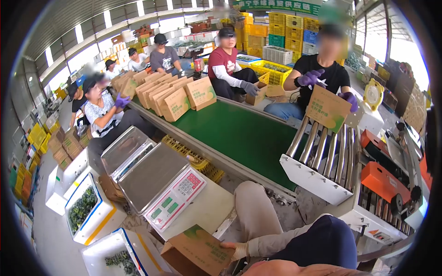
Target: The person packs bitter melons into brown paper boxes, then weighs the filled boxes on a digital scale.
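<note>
At the bottom of the head view, my right hand (pixel 234 250) is closed on the right edge of a brown cardboard box (pixel 202 252), with the thumb on its printed face. The box is tilted, carries green print and has its dark open side facing left. My left hand does not show. Just beyond the box stands a digital scale (pixel 177 195) with a metal pan (pixel 152 177) and a red-and-white keypad panel. Foam boxes with dark green produce, a nearer one (pixel 120 264) and a farther one (pixel 83 207), stand to the left of it.
A green conveyor belt (pixel 230 138) crosses ahead, bearing rows of cardboard boxes (pixel 175 103). Metal rollers (pixel 317 149) and an orange-covered machine (pixel 384 179) stand right. Across the belt, a person in purple gloves holds a box (pixel 328 108). Several other people sit along the belt.
</note>
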`<state>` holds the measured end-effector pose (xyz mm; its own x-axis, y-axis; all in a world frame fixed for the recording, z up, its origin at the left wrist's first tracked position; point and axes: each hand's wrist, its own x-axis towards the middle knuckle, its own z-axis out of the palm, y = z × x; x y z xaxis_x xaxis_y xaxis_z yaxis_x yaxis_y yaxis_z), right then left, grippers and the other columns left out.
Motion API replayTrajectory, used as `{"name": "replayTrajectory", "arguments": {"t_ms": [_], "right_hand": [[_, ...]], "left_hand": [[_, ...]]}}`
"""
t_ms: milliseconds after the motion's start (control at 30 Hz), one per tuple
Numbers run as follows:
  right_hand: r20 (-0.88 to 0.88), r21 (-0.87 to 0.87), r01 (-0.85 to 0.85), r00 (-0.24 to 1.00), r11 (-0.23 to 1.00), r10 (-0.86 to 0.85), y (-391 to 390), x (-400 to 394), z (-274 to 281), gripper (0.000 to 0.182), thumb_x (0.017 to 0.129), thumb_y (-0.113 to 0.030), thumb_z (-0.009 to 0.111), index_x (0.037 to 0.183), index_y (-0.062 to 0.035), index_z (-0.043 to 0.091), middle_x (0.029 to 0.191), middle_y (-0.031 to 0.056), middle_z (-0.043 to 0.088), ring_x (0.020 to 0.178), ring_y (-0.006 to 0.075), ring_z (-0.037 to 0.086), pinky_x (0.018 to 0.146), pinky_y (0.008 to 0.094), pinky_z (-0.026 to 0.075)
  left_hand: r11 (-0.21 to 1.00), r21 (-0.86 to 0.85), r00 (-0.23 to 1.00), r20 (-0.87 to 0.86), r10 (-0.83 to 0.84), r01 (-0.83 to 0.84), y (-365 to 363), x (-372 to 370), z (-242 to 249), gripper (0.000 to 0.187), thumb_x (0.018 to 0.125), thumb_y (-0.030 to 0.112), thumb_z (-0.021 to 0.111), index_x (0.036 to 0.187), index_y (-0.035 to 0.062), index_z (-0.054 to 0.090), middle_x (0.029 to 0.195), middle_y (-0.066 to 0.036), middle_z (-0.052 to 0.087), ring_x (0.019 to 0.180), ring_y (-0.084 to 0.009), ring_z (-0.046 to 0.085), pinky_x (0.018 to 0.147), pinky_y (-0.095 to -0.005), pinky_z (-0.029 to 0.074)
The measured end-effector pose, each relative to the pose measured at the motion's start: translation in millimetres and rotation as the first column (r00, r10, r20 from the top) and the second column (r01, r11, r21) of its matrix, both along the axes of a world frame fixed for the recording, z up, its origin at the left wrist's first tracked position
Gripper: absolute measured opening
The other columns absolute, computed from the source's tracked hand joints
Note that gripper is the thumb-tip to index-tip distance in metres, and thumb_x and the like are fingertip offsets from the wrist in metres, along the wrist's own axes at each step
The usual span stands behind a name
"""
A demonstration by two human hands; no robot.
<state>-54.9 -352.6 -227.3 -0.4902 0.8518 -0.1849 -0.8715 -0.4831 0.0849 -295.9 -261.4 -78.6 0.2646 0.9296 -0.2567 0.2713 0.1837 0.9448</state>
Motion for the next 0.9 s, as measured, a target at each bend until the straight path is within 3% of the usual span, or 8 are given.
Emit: {"name": "replayTrajectory", "arguments": {"t_ms": [233,267,333,433,533,600,667,900], "right_hand": [[0.225,-0.009,-0.059,0.973,0.998,0.060,7,-5,-5,0.068,0.088,-0.049,0.062,0.141,-0.0100,0.041,0.141,0.0135,0.046,0.127,0.0309,0.045,0.101,0.0494,0.039],[0.162,0.022,-0.028,0.986,0.999,0.024,6,-5,2,0.069,0.088,-0.049,0.062,0.141,-0.0104,0.041,0.141,0.0136,0.046,0.127,0.0308,0.045,0.101,0.0498,0.039],[0.097,0.048,-0.001,0.995,0.999,-0.003,4,2,6,0.070,0.087,-0.049,0.063,0.142,-0.0107,0.040,0.141,0.0136,0.046,0.127,0.0307,0.045,0.100,0.0501,0.039],[0.067,0.002,0.011,0.998,1.000,-0.011,4,6,4,0.070,0.087,-0.050,0.062,0.142,-0.0122,0.040,0.141,0.0133,0.047,0.128,0.0302,0.044,0.101,0.0533,0.037],[0.141,0.032,0.009,0.990,0.999,-0.014,1,8,-3,0.069,0.087,-0.052,0.061,0.142,-0.0140,0.041,0.141,0.0130,0.047,0.129,0.0318,0.044,0.102,0.0556,0.036],[0.024,0.050,0.005,1.000,0.999,-0.007,3,8,-12,0.073,0.083,-0.046,0.068,0.142,-0.0115,0.042,0.143,0.0138,0.046,0.132,0.0335,0.042,0.108,0.0585,0.030],[-0.044,0.006,0.001,0.999,1.000,-0.001,3,9,-7,0.071,0.084,-0.045,0.068,0.141,-0.0113,0.043,0.142,0.0134,0.047,0.132,0.0329,0.043,0.108,0.0572,0.031],[-0.049,-0.082,0.068,0.996,0.994,-0.072,5,8,1,0.060,0.090,-0.046,0.060,0.140,-0.0164,0.044,0.142,0.0106,0.048,0.129,0.0334,0.045,0.099,0.0601,0.037]], "left_hand": [[0.815,-0.485,0.921,0.362,-0.144,0.318,38,-45,8,0.086,0.083,0.049,0.069,0.151,0.0237,0.024,0.142,-0.016,0.045,0.128,-0.0259,0.049,0.102,-0.0398,0.044],[0.987,-0.137,0.870,0.473,0.139,-0.083,14,2,-6,0.067,0.090,0.039,0.062,0.147,0.0175,0.033,0.137,-0.020,0.050,0.118,-0.0328,0.055,0.099,-0.0424,0.045],[0.885,0.392,0.904,-0.423,-0.069,0.251,-3,53,60,0.062,0.092,0.034,0.059,0.143,0.0056,0.037,0.133,-0.022,0.053,0.115,-0.0355,0.056,0.097,-0.0404,0.045],[0.871,0.422,0.916,-0.394,-0.073,0.251,1,57,63,0.062,0.090,0.030,0.061,0.141,0.0026,0.038,0.135,-0.023,0.050,0.117,-0.0368,0.055,0.097,-0.0392,0.045],[0.905,0.353,0.971,0.080,0.224,-0.237,-3,1,50,0.054,0.087,0.020,0.065,0.137,0.0087,0.047,0.114,-0.026,0.057,0.100,-0.0392,0.061,0.090,-0.0425,0.050],[0.861,0.176,0.860,-0.111,0.499,-0.477,5,-82,10,0.053,0.098,0.035,0.050,0.141,0.0042,0.043,0.147,-0.017,0.038,0.136,-0.0289,0.038,0.114,-0.0372,0.030],[0.812,0.500,0.633,-0.532,0.563,-0.302,-16,-180,-39,0.057,0.093,0.026,0.060,0.142,0.0050,0.039,0.137,-0.017,0.047,0.124,-0.0310,0.049,0.104,-0.0413,0.039],[0.924,0.084,0.420,-0.873,0.249,-0.373,-125,-212,-94,0.058,0.090,0.024,0.064,0.139,0.0056,0.042,0.135,-0.017,0.047,0.121,-0.0316,0.050,0.101,-0.0411,0.041]]}}
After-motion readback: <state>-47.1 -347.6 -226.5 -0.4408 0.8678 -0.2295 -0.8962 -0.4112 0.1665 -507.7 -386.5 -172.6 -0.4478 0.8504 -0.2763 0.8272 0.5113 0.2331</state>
